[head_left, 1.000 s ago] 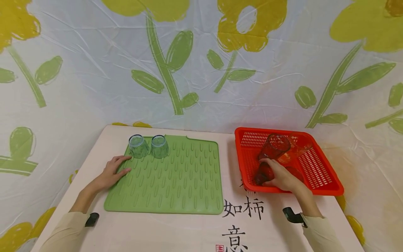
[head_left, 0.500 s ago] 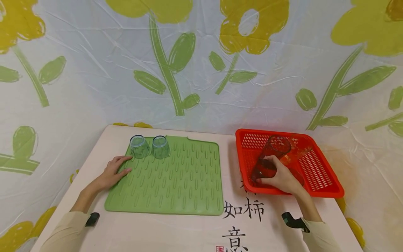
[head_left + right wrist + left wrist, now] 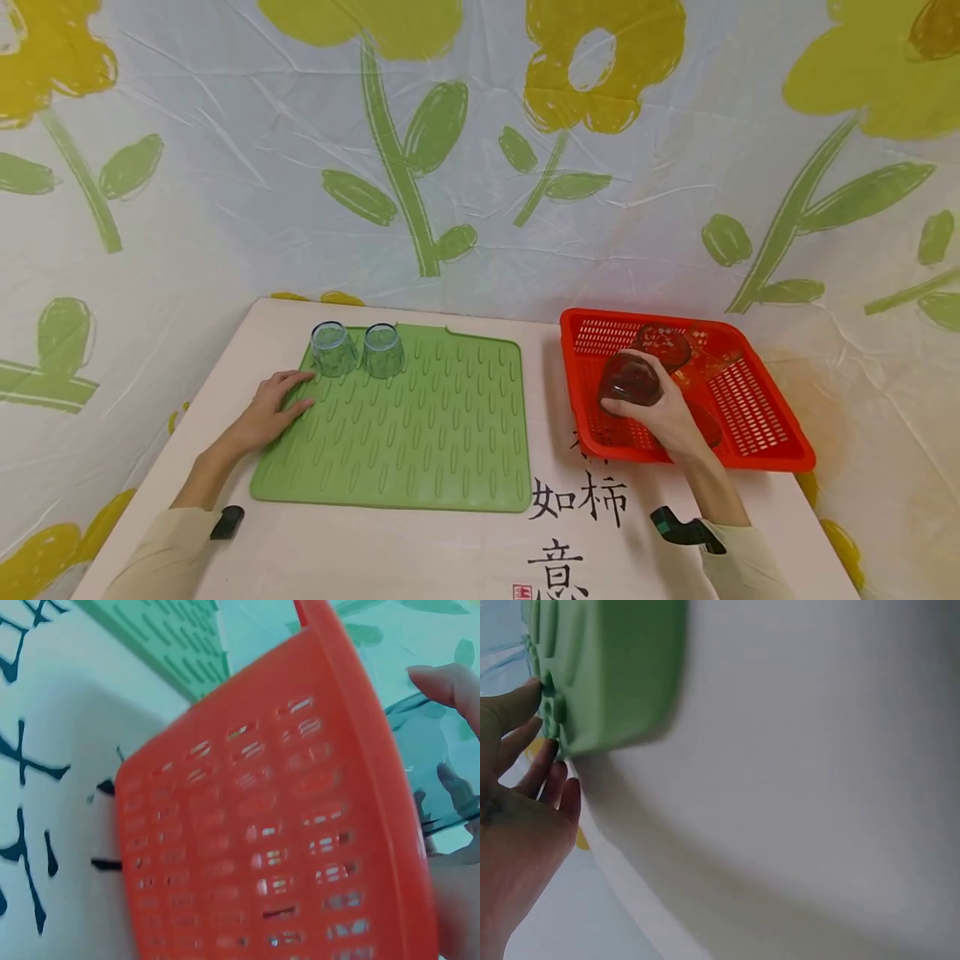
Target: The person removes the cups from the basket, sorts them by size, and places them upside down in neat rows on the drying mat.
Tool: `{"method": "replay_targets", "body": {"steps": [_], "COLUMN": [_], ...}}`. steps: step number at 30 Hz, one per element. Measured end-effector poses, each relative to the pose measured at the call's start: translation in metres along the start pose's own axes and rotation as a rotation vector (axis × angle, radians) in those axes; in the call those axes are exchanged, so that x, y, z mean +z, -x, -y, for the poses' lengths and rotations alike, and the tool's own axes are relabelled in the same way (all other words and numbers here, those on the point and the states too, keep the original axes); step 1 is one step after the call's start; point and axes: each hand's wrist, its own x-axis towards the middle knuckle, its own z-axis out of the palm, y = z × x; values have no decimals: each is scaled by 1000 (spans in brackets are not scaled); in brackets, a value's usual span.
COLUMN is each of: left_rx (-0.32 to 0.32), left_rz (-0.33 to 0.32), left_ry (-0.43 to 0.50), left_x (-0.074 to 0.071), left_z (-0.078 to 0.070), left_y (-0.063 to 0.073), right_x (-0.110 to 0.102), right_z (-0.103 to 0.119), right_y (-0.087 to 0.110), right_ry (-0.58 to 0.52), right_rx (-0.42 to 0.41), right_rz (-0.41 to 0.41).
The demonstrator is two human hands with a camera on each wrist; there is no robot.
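Note:
My right hand (image 3: 670, 417) grips a clear drinking glass (image 3: 625, 383) over the near left part of the red plastic basket (image 3: 567, 367). In the right wrist view the glass (image 3: 431, 761) shows beyond the basket's rim, with fingers and thumb around it. More glassware lies in the basket, including a tumbler (image 3: 663, 343) at the back. On the left edge of the green ridged mat (image 3: 427, 450) rests my left hand (image 3: 264, 418), its fingertips touching the mat. Two bluish glasses, a left one (image 3: 334, 354) and a right one (image 3: 384, 357), stand on the mat's far left corner.
The pale table (image 3: 360, 550) carries black brush characters (image 3: 555, 571) between mat and basket. A flower-printed cloth (image 3: 480, 192) hangs close behind the table. The basket's perforated side wall (image 3: 255, 787) rises beside my right wrist.
My right hand has raised the glass from low in the basket and turned it, bringing it up and slightly back. My left hand and the two glasses on the mat have stayed put.

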Motion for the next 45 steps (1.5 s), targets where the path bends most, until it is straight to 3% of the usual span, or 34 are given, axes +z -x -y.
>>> {"method": "replay_targets", "body": {"steps": [10, 18, 26, 30, 36, 45], "left_rx": [-56, -18, 41, 27, -28, -7], "left_rz": [-100, -175, -169, -166, -128, -105], "left_ry": [-45, -7, 71, 86, 154, 239], "left_x": [8, 18, 29, 36, 45, 57], "left_z": [-22, -39, -51, -59, -75, -97], "left_y": [0, -1, -8, -12, -19, -31], "right_x": [18, 36, 57, 69, 87, 113], "right_z": [13, 27, 36, 38, 39, 37], "right_y": [-8, -12, -23, -28, -35, -41], "right_ry": [-183, -228, -308, -332, -402, -417], "right_rx": [-43, 3, 17, 8, -68, -97], "right_rz": [44, 17, 12, 22, 60, 83]}}
